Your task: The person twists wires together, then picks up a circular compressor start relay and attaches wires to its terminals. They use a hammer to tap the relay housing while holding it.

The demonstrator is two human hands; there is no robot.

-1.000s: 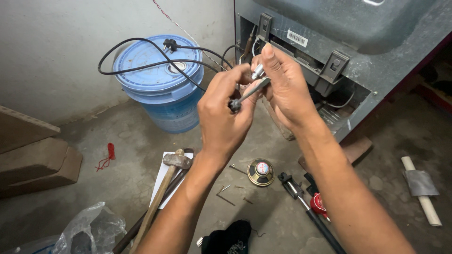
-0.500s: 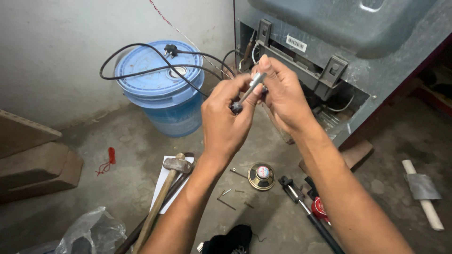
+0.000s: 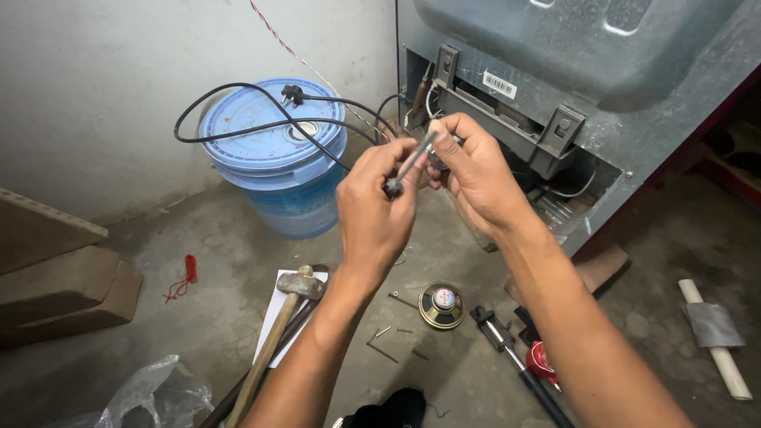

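Both hands up at 12 o'clock. Left hand (image 3: 372, 202) & right hand (image 3: 474, 170) pinch a thin metal tool (image 3: 411, 165). It may slip, drop to the floor (image 3: 634, 301) nr the nails (image 3: 386, 342).

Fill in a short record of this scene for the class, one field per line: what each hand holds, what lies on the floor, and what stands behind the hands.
Left hand: left hand grips the lower end of a thin metal tool
Right hand: right hand pinches the tool's upper end
Behind hands: blue lidded bucket with a black power cord draped over it; open back of a grey metal appliance
Floor: hammer, small round speaker, loose nails, red-handled tool
Left edge: plastic bag
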